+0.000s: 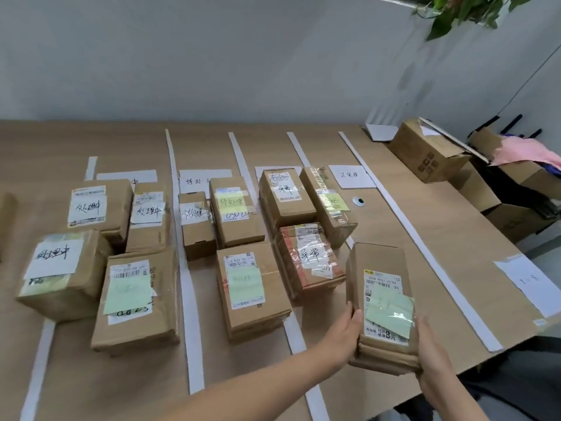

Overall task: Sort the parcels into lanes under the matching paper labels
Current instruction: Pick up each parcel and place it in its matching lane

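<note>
Both hands clamp one parcel (381, 305) by its long sides: left hand (343, 332) fingers curled on its left edge, right hand (432, 354) along its right. Its long axis runs away from the person. It sits right of the red-taped parcel (309, 259), in the lane below the paper label (350, 176), with no other parcel there.
</note>
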The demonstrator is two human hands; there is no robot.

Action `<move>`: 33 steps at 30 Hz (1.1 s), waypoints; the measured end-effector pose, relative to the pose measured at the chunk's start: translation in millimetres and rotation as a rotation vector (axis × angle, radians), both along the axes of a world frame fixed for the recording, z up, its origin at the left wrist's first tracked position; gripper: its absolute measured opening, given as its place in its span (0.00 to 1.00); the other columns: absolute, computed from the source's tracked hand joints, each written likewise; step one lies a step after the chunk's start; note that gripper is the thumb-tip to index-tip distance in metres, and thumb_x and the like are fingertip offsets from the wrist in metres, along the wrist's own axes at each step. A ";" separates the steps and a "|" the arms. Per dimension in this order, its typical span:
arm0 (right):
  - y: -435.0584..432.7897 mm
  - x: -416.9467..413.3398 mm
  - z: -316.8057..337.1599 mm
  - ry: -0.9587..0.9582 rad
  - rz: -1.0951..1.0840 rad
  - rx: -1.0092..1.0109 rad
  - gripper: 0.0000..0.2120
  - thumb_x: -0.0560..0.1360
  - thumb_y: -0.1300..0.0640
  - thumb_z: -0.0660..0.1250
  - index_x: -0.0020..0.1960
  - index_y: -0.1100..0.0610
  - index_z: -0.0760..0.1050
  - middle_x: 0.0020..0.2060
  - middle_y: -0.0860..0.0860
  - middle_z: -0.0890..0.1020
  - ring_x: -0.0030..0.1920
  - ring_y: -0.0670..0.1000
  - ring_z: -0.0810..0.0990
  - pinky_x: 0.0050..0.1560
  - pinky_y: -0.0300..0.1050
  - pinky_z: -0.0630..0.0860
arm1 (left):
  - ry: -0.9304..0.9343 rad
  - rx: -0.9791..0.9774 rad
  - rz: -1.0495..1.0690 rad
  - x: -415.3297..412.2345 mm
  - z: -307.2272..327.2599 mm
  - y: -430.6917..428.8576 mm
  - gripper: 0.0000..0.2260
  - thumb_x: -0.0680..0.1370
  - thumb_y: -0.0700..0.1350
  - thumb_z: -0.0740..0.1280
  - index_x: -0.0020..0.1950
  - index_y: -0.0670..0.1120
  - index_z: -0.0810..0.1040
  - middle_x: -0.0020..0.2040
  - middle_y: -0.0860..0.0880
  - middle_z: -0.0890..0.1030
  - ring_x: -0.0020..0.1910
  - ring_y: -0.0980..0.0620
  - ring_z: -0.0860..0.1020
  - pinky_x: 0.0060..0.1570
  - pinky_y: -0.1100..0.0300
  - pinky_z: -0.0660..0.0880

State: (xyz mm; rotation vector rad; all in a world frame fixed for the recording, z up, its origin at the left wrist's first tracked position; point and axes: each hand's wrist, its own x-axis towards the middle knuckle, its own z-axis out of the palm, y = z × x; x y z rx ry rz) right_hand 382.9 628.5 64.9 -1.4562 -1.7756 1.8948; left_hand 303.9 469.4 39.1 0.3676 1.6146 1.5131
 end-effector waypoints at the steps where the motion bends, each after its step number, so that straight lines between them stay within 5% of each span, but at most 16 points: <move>1: 8.3 -0.4 -6.5 -0.004 0.009 -0.003 0.24 0.83 0.39 0.52 0.55 0.53 0.80 0.46 0.55 0.86 0.48 0.56 0.83 0.47 0.50 0.77 | -0.020 -0.012 -0.006 0.2 -4.3 9.1 0.18 0.85 0.56 0.48 0.75 0.59 0.57 0.72 0.63 0.62 0.72 0.60 0.62 0.69 0.68 0.54; 5: 43.2 -9.0 -36.4 -0.059 0.064 -0.015 0.25 0.81 0.36 0.54 0.60 0.52 0.80 0.48 0.55 0.87 0.50 0.58 0.84 0.52 0.53 0.79 | -0.023 -0.108 0.033 3.2 -30.8 43.2 0.30 0.82 0.64 0.50 0.81 0.52 0.52 0.76 0.61 0.58 0.78 0.54 0.56 0.74 0.61 0.51; 8: 66.8 -23.2 -55.4 -0.065 0.178 -0.050 0.26 0.81 0.35 0.53 0.59 0.50 0.81 0.51 0.53 0.87 0.52 0.57 0.85 0.59 0.55 0.78 | 0.025 -0.223 0.074 5.3 -65.4 68.9 0.36 0.73 0.77 0.46 0.78 0.65 0.53 0.76 0.62 0.64 0.76 0.53 0.63 0.76 0.52 0.59; 12: 95.1 -33.1 -72.1 -0.055 0.302 -0.048 0.17 0.84 0.44 0.55 0.57 0.50 0.80 0.49 0.48 0.86 0.48 0.48 0.84 0.43 0.44 0.77 | 0.051 -0.270 0.176 13.0 -92.3 100.5 0.20 0.74 0.74 0.48 0.66 0.80 0.59 0.69 0.66 0.73 0.69 0.56 0.72 0.71 0.51 0.67; 18: 127.7 -48.4 -99.3 -0.027 0.487 -0.053 0.17 0.83 0.42 0.56 0.61 0.48 0.78 0.56 0.46 0.84 0.56 0.46 0.83 0.58 0.46 0.77 | 0.119 -0.271 0.377 18.2 -96.0 130.0 0.23 0.79 0.67 0.52 0.73 0.66 0.64 0.67 0.67 0.74 0.67 0.65 0.71 0.70 0.55 0.68; 23: 131.2 -71.2 -94.5 -0.004 0.597 -0.080 0.14 0.85 0.47 0.53 0.60 0.48 0.75 0.55 0.44 0.82 0.55 0.42 0.81 0.48 0.36 0.74 | 0.103 -0.320 0.517 12.8 -98.8 136.3 0.25 0.78 0.66 0.53 0.74 0.61 0.67 0.66 0.63 0.76 0.66 0.64 0.72 0.69 0.58 0.69; 29: 135.0 -101.1 -106.2 0.011 0.650 -0.044 0.16 0.84 0.44 0.52 0.63 0.48 0.72 0.60 0.48 0.80 0.59 0.47 0.79 0.61 0.46 0.76 | 0.052 -0.387 0.553 -10.9 -90.2 142.8 0.16 0.85 0.56 0.52 0.70 0.58 0.70 0.63 0.60 0.78 0.63 0.59 0.75 0.60 0.64 0.70; 33: 134.1 -121.0 -113.2 0.013 0.652 -0.026 0.18 0.84 0.42 0.52 0.66 0.49 0.71 0.61 0.48 0.78 0.61 0.48 0.78 0.66 0.52 0.74 | 0.045 -0.418 0.599 -27.9 -87.5 144.9 0.16 0.84 0.57 0.52 0.66 0.57 0.74 0.58 0.61 0.80 0.60 0.56 0.77 0.62 0.57 0.72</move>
